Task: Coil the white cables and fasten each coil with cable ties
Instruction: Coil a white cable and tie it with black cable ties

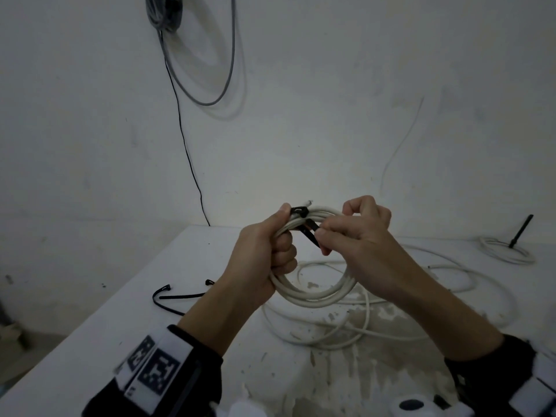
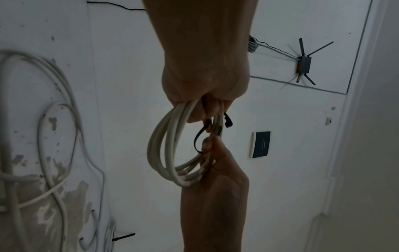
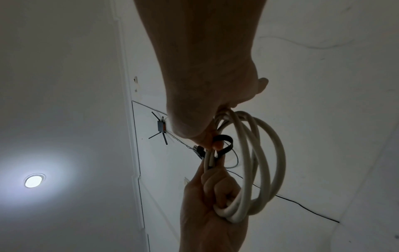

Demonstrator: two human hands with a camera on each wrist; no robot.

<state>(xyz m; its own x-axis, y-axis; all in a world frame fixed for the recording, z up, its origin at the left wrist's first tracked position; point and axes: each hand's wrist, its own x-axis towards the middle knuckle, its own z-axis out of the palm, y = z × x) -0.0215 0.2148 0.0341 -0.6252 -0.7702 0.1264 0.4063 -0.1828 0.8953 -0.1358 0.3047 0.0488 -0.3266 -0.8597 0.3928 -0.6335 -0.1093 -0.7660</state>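
Observation:
I hold a coil of white cable (image 1: 316, 299) up above the white table (image 1: 120, 311). My left hand (image 1: 278, 251) grips the coil's top left strands in a fist. A black cable tie (image 1: 311, 228) is looped round the strands beside that fist, its head (image 1: 298, 211) by my left thumb. My right hand (image 1: 331, 233) pinches the tie's free tail. In the left wrist view the left hand (image 2: 205, 105) grips the coil (image 2: 164, 145) and the tie (image 2: 197, 141) curves toward the right hand (image 2: 213, 153). The right wrist view shows the tie (image 3: 224, 143) looped at my right hand (image 3: 207, 136).
Loose white cable (image 1: 361, 326) sprawls over the table under the coil. Spare black cable ties (image 1: 174, 296) lie to the left. A small white coil with a black tie (image 1: 508, 251) sits at the back right. Grey cable (image 1: 168, 13) hangs on the wall behind.

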